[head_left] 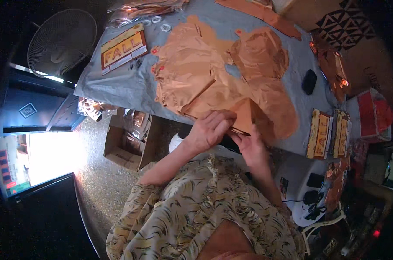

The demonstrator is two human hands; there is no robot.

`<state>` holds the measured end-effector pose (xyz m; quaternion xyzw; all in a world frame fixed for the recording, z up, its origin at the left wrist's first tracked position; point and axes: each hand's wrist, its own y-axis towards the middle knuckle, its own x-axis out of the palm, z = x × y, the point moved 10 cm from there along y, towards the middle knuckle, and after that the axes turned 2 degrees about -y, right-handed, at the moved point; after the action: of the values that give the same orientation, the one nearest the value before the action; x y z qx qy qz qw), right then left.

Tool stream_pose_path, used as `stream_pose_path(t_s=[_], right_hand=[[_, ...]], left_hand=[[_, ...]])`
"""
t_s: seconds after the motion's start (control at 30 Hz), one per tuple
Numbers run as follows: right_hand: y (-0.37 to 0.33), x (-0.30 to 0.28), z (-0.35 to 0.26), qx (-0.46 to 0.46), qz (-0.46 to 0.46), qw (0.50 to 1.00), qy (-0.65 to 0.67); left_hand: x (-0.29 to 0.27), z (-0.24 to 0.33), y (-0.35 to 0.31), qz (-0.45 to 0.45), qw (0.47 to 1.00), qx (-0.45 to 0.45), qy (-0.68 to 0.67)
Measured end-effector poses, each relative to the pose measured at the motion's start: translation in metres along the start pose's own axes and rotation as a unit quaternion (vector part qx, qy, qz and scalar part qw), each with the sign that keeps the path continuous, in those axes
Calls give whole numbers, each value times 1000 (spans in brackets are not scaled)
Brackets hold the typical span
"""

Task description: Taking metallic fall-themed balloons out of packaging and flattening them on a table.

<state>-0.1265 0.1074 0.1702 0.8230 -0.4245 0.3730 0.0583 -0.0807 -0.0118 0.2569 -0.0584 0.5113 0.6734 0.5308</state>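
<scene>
Near the front edge of the table, both my hands work on a folded piece of matte orange foil (242,113); it looks like a flat, uninflated foil balloon. My left hand (210,130) is closed, pinching its left lower edge. Thumb up and fingers curled beneath, my right hand (253,148) grips the lower corner. The foil's fold rises toward the far side between them. Beyond my hands lie more flat orange foil shapes, a wide one (185,65) with small red-marked tabs at the left and a rounded one (266,54) at the right.
A grey cloth (135,89) covers the table. Printed packages lie at its left (124,50) and right (320,133); a black phone-like object (309,82) sits at the right. An open cardboard box (125,158) with foil packets stands on the floor; a fan (62,41) is at far left.
</scene>
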Motion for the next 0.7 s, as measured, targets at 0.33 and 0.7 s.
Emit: stream_pose_path(t_s=[0.33, 0.7], right_hand=[[-11, -51, -6, -92, 222, 969, -56], [-4, -7, -14, -54, 164, 984, 43]], left_hand=[[-16, 6, -19, 9, 1000, -15, -17], [57, -23, -99, 46, 522, -447, -725]])
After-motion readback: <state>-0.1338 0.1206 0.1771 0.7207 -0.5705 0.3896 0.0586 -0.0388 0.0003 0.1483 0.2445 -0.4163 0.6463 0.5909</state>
